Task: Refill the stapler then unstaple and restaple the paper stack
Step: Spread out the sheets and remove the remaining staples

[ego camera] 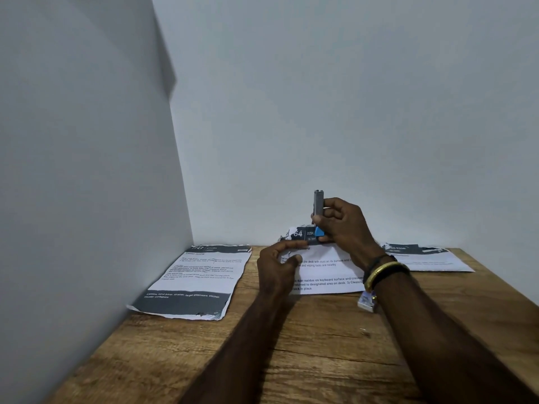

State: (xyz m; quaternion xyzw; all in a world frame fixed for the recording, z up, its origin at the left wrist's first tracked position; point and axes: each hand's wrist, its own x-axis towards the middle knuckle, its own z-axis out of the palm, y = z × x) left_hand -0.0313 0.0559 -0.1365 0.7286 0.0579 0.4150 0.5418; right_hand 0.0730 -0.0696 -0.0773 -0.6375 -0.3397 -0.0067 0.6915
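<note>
My right hand (345,225) grips a small stapler (318,204) held upright, its grey metal end pointing up and its blue end (319,233) down against the top edge of the middle paper stack (323,271). That stack has a dark header reading "64 DESK" and its far edge is lifted off the table. My left hand (277,268) pinches the stack's upper left part between thumb and fingers. A small staple box (366,301) lies on the table just under my right wrist.
A second printed sheet (192,282) lies at the left by the wall, and a third sheet (423,256) at the right. The wooden table (306,351) ends against white walls at the back and left. A tiny metal bit (362,330) lies near the staple box.
</note>
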